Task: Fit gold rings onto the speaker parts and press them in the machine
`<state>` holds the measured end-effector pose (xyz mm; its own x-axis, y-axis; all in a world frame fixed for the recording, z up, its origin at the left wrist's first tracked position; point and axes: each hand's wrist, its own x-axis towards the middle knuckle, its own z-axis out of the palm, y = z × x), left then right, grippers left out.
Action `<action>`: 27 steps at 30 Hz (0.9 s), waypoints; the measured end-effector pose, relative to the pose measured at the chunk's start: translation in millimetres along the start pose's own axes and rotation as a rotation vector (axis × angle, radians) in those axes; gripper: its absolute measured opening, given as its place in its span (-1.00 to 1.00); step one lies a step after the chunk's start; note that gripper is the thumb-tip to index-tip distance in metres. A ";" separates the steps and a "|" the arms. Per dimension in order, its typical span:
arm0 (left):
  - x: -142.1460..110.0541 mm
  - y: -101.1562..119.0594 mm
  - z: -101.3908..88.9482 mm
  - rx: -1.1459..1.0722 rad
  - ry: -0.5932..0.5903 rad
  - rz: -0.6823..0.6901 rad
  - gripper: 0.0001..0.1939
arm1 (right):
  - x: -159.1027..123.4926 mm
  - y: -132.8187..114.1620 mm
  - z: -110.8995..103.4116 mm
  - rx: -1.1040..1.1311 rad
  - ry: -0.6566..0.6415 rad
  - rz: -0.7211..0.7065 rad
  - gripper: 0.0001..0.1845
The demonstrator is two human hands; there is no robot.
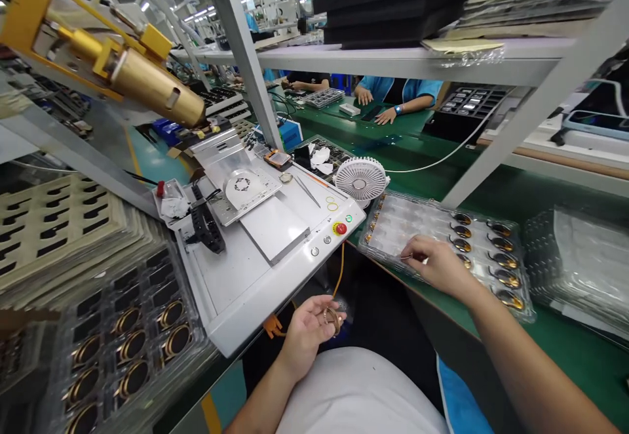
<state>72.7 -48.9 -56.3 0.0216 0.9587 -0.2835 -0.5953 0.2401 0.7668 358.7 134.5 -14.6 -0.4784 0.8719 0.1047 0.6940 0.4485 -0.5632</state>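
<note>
My left hand is held low in front of the white machine base, palm up, fingers curled around a small bronze ring part. My right hand rests on the clear plastic tray on the green bench, its fingers pinched on thin tweezers. That tray holds several bronze oval parts in its right-hand pockets. Its left pockets look bare.
A white machine base with a red stop button sits centre. A gold cylinder head hangs above left. A small white fan stands behind the tray. Trays of bronze rings lie lower left. Other workers' hands show opposite.
</note>
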 end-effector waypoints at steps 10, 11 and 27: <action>-8.9 40.3 24.8 -0.094 -0.178 0.032 -0.07 | -8.9 -116.0 58.8 0.377 0.217 -0.700 -0.62; -10.3 41.7 21.8 -0.091 -0.165 0.046 -0.06 | -9.1 -117.8 62.7 0.399 0.204 -0.691 -0.61; -20.5 51.2 -10.1 0.004 -0.243 -0.007 -0.01 | 13.9 -131.8 55.3 0.700 -0.235 -0.451 -0.74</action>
<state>33.7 -57.8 -17.1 0.2185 0.9654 -0.1426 -0.5913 0.2472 0.7676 230.8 76.6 15.8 -0.7805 0.5421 0.3113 -0.0429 0.4503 -0.8918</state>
